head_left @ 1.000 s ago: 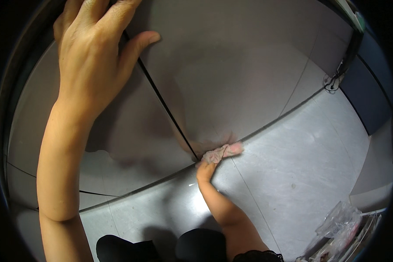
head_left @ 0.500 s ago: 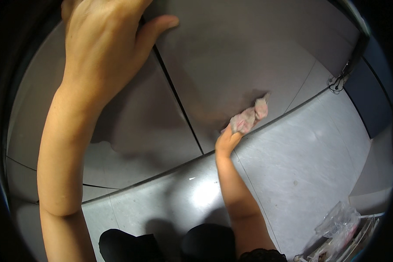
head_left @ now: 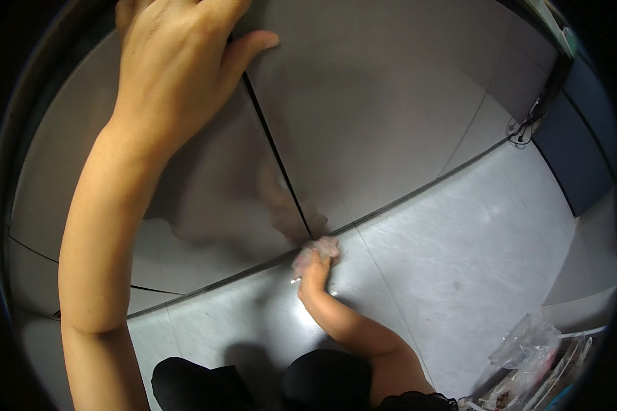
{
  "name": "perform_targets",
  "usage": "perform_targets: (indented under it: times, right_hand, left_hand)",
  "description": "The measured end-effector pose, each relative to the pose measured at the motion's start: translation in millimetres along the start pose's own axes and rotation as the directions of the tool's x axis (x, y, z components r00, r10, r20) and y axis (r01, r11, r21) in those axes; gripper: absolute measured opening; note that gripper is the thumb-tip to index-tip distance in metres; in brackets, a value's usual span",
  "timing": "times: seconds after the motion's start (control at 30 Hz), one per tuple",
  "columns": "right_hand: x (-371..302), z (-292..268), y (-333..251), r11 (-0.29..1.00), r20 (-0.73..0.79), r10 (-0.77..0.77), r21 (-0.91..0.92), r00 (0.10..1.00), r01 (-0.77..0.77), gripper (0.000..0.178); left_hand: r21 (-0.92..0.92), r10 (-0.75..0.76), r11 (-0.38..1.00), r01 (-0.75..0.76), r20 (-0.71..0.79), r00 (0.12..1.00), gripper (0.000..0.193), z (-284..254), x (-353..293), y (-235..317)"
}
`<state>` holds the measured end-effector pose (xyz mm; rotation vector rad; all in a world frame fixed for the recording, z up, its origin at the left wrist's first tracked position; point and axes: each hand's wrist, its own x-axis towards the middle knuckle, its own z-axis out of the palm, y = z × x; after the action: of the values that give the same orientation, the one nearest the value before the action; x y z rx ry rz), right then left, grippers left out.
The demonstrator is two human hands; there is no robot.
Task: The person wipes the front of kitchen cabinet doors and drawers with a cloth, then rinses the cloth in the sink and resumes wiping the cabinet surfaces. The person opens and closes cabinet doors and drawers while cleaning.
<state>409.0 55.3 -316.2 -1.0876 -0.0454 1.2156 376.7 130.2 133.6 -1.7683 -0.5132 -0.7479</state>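
Note:
My left hand [head_left: 178, 58] is high on the left against a glossy grey-brown cabinet front [head_left: 391, 89]. Its thumb stretches out to the right; the fingers run past the picture's upper edge, so their tips are hidden. Low in the middle, my right hand [head_left: 317, 272] grips a crumpled pinkish-grey cloth [head_left: 328, 248]. The cloth is at the foot of the front, where the dark seam [head_left: 274, 144] between two panels comes down near the floor. The hand and cloth are mirrored in the shiny surface.
Pale grey tiles form the floor [head_left: 459, 274]. Thin black cables [head_left: 521, 130] hang at the front's far right corner, beside a dark blue panel [head_left: 576, 151]. A clear plastic bag [head_left: 528, 342] lies on a box of odds and ends at lower right. My knees [head_left: 329, 380] are below.
My right hand has brought the cloth left and nearer, from the right panel down to the foot of the seam. My left hand stays at nearly the same place on the front.

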Motion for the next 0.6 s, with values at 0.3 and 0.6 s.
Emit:
perform_targets:
  times: [0.3, 0.6]
  right_hand:
    - [17.3, 40.9, 4.1, 0.894, -0.062, 0.205, -0.395, 0.977, -0.213, 0.033]
    - [53.1, 8.5, -28.9, 0.900, 0.221, 0.435, -0.093, 0.873, -0.425, 0.009]
  left_hand:
    - [0.017, -0.088, 0.996, 0.087, 0.121, 0.989, 0.064, -9.7, -2.7, -1.6]
    - [-0.068, -0.141, 0.987, 0.146, 0.073, 0.987, 0.066, 0.8, -1.1, -3.0]
